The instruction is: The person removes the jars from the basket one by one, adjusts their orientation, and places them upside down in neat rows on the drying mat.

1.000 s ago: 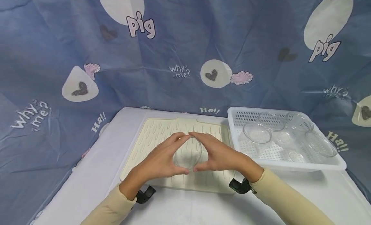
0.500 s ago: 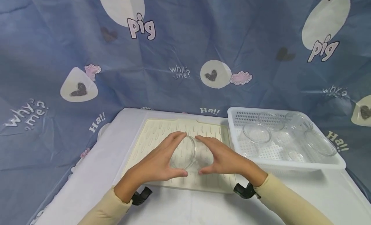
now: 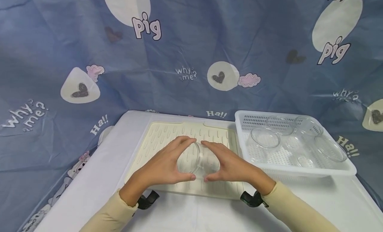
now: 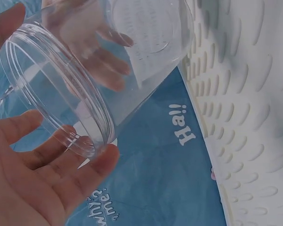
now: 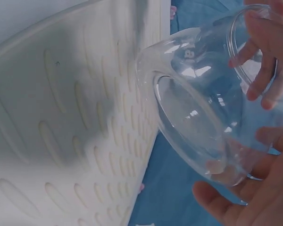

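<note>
A clear, see-through jar is held on its side above the cream ridged mat, its mouth toward my left hand and its base toward my right. My left hand holds the ringed rim, with thumb and fingers spread around it. My right hand curls around the base end. In the left wrist view, the jar's threaded neck lies between thumb and fingers. From the right wrist, the round base shows, with my right fingers under its lower edge.
The cream mat with raised oval ridges lies on a white-covered table. At its right stands a white perforated basket with several clear jars inside. A blue printed cloth hangs behind.
My fingertips, close together a second ago, have spread apart. The jar's rim has turned toward my left hand, and my right hand has shifted slightly right. The basket stays put.
</note>
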The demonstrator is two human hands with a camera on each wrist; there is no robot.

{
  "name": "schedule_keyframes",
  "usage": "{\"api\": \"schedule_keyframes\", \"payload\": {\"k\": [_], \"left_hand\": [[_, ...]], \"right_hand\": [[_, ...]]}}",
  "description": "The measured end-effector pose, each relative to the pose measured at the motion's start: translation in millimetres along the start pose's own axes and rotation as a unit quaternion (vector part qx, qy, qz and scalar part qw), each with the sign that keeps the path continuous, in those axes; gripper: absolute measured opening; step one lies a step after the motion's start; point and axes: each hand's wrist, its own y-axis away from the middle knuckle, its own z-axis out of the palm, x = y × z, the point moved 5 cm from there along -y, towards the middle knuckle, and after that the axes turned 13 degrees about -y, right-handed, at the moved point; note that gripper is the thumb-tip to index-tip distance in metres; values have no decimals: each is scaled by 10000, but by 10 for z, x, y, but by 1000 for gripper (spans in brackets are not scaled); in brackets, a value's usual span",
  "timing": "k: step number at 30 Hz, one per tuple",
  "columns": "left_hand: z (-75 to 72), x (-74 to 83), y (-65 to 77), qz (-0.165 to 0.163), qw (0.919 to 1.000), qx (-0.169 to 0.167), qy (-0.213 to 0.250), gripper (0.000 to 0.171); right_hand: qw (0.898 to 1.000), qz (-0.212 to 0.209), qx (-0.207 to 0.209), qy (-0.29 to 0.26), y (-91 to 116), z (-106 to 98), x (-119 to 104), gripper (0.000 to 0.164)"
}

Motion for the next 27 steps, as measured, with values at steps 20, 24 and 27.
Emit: {"api": "schedule_keyframes", "payload": {"k": [20, 24, 27], "left_hand": [[-29, -202, 32, -301, 9810, 419, 1868, 92], [-18, -237, 53, -318, 9749, 387, 2168, 89], [-5, -253, 71, -311, 9709, 348, 2350, 87]], "right_hand": [[9895, -399, 751, -1170, 150, -18, 115, 117], [9848, -597, 784, -1429, 188, 37, 127, 118], [9832, -669, 811, -1493, 212, 58, 120, 118]]}}
